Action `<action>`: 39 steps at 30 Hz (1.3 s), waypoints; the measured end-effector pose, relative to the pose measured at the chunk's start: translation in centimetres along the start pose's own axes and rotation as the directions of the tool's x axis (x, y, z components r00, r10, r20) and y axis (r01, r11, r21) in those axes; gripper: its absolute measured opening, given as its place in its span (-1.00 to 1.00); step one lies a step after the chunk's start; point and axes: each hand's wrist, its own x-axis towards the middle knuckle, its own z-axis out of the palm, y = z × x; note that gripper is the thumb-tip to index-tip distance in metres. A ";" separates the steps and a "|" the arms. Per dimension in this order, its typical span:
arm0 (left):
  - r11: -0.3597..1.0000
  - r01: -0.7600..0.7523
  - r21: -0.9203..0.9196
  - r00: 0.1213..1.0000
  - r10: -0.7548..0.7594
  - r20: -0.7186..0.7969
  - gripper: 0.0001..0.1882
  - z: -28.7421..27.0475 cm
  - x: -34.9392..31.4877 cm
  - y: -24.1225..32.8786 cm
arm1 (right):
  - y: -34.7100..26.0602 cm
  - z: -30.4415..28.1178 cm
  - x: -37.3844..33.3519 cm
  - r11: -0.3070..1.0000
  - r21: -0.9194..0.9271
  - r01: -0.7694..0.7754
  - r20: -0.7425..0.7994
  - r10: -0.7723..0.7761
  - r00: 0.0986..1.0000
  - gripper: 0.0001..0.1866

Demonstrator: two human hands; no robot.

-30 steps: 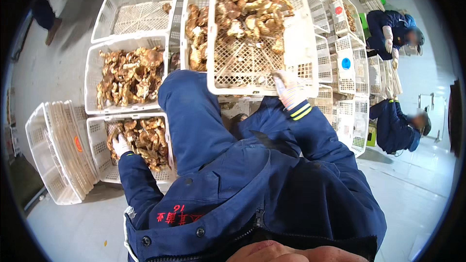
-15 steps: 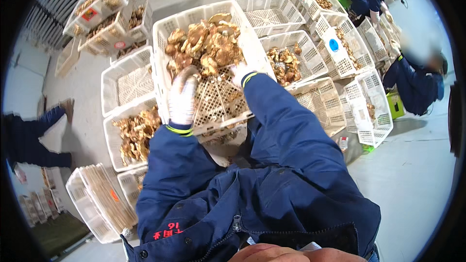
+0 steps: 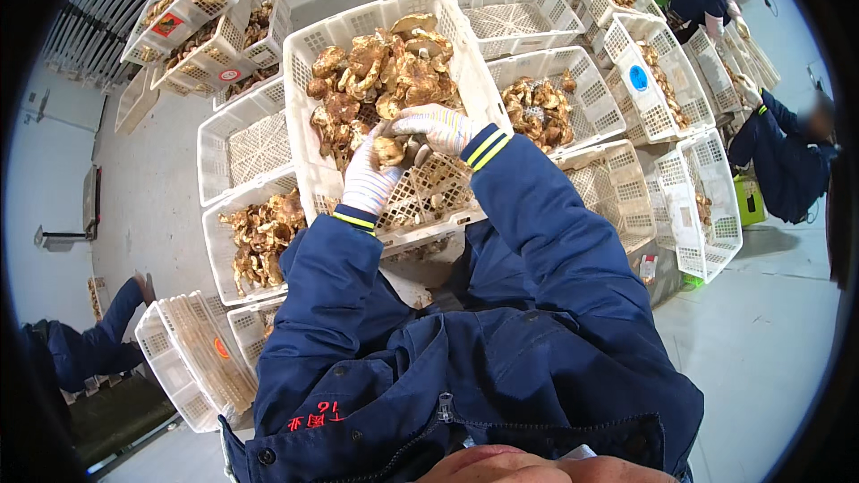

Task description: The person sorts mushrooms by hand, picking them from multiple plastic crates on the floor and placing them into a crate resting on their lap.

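In front of me stands a large white perforated plastic crate (image 3: pixel 309 181), its far part heaped with brown mushrooms (image 3: pixel 407 67). Over its near part both hands come together at one mushroom (image 3: pixel 388 151) with a tan cap. My left hand (image 3: pixel 369 182), in a white striped glove, is closed on it from the near left side. From the right, my right hand (image 3: pixel 438 128), gloved alike, closes on the same mushroom, with its fingertips partly hidden. Below them the crate's lattice bottom (image 3: pixel 416 201) shows, with small scraps on it.
Left of me are a crate of mushrooms (image 3: pixel 259 237), a lattice-bottomed crate (image 3: pixel 242 148) and crates on their side (image 3: pixel 192 362). To the right, another crate holds mushrooms (image 3: pixel 540 112), beside stacked crates (image 3: pixel 658 80). Co-workers (image 3: pixel 783 156) sit at far right; another person (image 3: pixel 85 344) is at left.
My hands were apart at the crate's two sides; now they meet over its near part on a mushroom. The person at far left has shifted lower in view.
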 end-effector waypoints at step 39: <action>0.884 -0.007 -0.468 0.983 -0.078 -0.163 -0.66 -2.0 0.4 1.2 | -4.2 -4.0 3.4 -0.165 -0.899 -0.405 -0.302 -0.435 0.848 -0.62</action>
